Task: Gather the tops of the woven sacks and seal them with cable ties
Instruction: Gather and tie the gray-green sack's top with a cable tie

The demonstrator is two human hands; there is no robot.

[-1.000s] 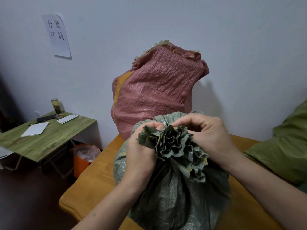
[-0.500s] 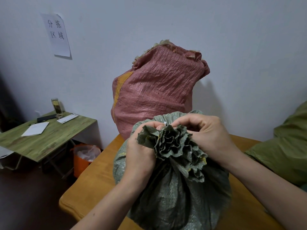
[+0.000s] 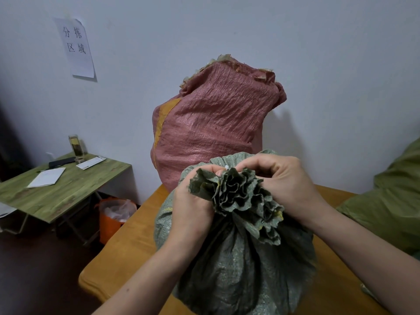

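Note:
A full grey-green woven sack [image 3: 245, 269] stands on the wooden table [image 3: 127, 253] right in front of me. Its top is bunched into a ruffled neck [image 3: 238, 196]. My left hand [image 3: 193, 208] is wrapped around the left side of that neck. My right hand [image 3: 286, 185] grips the right side, fingers curled over the far edge. A small white bit of cable tie [image 3: 226, 167] shows between my fingertips behind the ruffle; the rest of it is hidden. Behind stands a pink woven sack [image 3: 216, 123] with its top loose and ungathered.
An olive-green sack [image 3: 391, 201] lies at the right edge of the table. To the left stands a low green folding table [image 3: 68, 189] with papers, a dark remote-like object and a glass jar. An orange bin [image 3: 113, 214] sits on the floor between the tables. The wall is close behind.
Both hands stay clamped on the gathered neck. My right fingers have shifted slightly at the far side of the ruffle; the sack has not moved.

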